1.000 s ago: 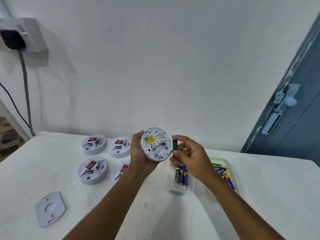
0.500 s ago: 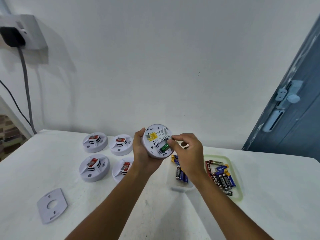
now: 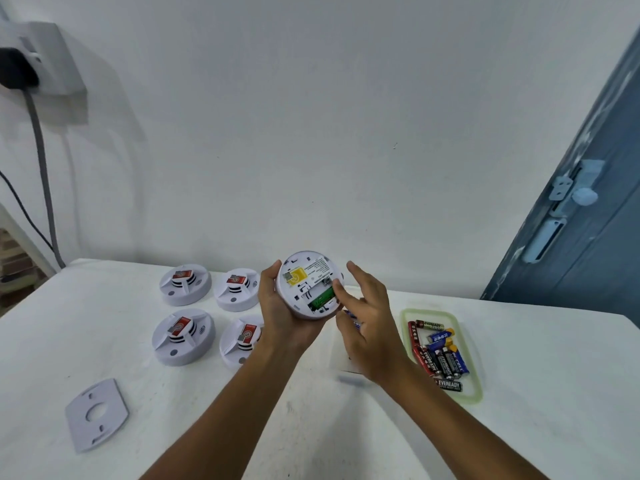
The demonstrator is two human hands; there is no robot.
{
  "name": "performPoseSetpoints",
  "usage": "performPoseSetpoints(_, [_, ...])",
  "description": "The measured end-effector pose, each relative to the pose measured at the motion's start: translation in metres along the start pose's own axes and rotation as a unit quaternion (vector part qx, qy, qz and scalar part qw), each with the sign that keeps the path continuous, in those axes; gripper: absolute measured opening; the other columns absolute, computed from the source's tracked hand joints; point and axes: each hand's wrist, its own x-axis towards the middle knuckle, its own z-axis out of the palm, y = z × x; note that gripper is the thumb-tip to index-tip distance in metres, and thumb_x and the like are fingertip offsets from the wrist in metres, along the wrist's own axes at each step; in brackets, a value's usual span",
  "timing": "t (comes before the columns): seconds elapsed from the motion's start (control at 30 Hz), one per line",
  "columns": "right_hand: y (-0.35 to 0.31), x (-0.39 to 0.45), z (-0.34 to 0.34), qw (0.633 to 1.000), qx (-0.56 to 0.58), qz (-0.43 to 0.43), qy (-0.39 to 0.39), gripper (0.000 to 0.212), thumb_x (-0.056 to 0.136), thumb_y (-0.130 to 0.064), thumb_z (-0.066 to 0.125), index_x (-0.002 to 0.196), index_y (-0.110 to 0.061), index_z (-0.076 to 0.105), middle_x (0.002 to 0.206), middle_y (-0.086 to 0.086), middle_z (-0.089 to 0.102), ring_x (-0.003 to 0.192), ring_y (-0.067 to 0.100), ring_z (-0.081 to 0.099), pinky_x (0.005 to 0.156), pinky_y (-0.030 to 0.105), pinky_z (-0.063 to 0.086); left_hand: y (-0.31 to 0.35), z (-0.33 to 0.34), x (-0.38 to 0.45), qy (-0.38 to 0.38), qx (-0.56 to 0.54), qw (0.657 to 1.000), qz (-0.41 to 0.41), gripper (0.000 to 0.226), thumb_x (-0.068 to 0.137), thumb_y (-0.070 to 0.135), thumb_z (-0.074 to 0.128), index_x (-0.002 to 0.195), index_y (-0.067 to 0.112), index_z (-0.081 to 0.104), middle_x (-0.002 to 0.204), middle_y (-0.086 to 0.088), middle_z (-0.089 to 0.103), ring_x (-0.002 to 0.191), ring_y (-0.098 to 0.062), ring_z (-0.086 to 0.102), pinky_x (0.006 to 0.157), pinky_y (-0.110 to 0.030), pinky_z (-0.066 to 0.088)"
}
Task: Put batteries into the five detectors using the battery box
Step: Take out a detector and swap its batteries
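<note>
Fingers of the left hand (image 3: 282,315) curl round the rim of a round white plastic detector (image 3: 309,285), gripping it above the worktop (image 3: 540,368) with its flat back turned toward the camera. A yellow sticker and a printed label show on that back, and the open battery bay holds a green battery (image 3: 321,296) lying with its long axis slanted, lower left to upper right. The right hand (image 3: 367,327) is beside the detector with its fingers spread and mostly straight: the thumb tip touches the detector at the right end of the battery, and the forefinger points up past the rim. A bluish battery shows partly under this hand, though I cannot tell whether the fingers grip it.

Four more detectors (image 3: 183,336) lie face up in two rows at the left, each a smooth white disc with a red sticker. A flat grey mounting plate (image 3: 97,414) with a round hole lies nearer the camera. At the right, a translucent green-rimmed battery box (image 3: 474,393) holds loose red, black and blue batteries lying mostly lengthwise away from the camera.
</note>
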Motion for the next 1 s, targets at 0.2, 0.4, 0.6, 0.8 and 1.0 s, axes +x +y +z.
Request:
performPoseSetpoints(0.2, [-0.003,-0.008,0.003,0.998,-0.052,-0.023,-0.023,0.05,0.091,-0.023,0.037,0.137,-0.007,0.05,0.148,0.008,0.04,0.136,0.019,0.033,0.107,0.043,0.041,-0.001,-0.006,-0.004,0.006,0.014,1.0,-0.005,0.049,0.085,0.049,0.048,0.112,0.013,0.066,0.108,-0.015,0.07,0.103,-0.032,0.06,0.09,-0.044,0.046])
performPoseSetpoints(0.4, [-0.01,-0.01,-0.001,0.995,0.069,0.032,-0.056,0.051,0.091,-0.021,0.04,0.141,-0.03,0.039,0.151,-0.012,0.032,0.139,-0.001,0.028,0.11,0.026,0.036,0.006,-0.008,-0.006,-0.039,0.023,0.999,-0.005,0.056,0.085,0.051,0.044,0.12,0.011,0.061,0.118,-0.016,0.065,0.108,-0.033,0.058,0.095,-0.046,0.043])
performPoseSetpoints(0.6, [-0.021,-0.009,0.0,0.987,0.151,0.042,0.031,0.033,0.088,-0.024,0.046,0.12,-0.031,0.051,0.141,-0.014,0.047,0.116,-0.005,0.052,0.081,0.011,0.047,0.011,-0.004,-0.003,-0.075,0.042,0.996,-0.007,0.055,0.087,0.051,0.039,0.122,0.014,0.058,0.124,-0.015,0.061,0.109,-0.032,0.058,0.104,-0.048,0.036])
performPoseSetpoints(0.8, [-0.018,-0.011,0.011,0.984,0.147,0.044,0.087,0.034,0.086,-0.025,0.047,0.112,-0.011,0.064,0.138,-0.007,0.051,0.12,-0.001,0.052,0.078,0.009,0.048,0.006,-0.008,-0.003,-0.085,0.058,0.995,0.017,0.051,0.082,0.05,0.041,0.107,0.015,0.067,0.115,-0.014,0.065,0.1,-0.029,0.064,0.091,-0.041,0.044])
performPoseSetpoints(1.0, [-0.016,-0.018,0.014,0.992,0.107,0.014,0.073,0.038,0.086,-0.021,0.047,0.117,-0.005,0.062,0.141,-0.002,0.048,0.115,0.015,0.059,0.078,0.006,0.047,0.006,-0.01,-0.006,-0.12,0.099,0.988,0.021,0.053,0.064,0.05,0.063,0.105,0.018,0.072,0.117,-0.013,0.064,0.099,-0.028,0.065,0.083,-0.041,0.052])
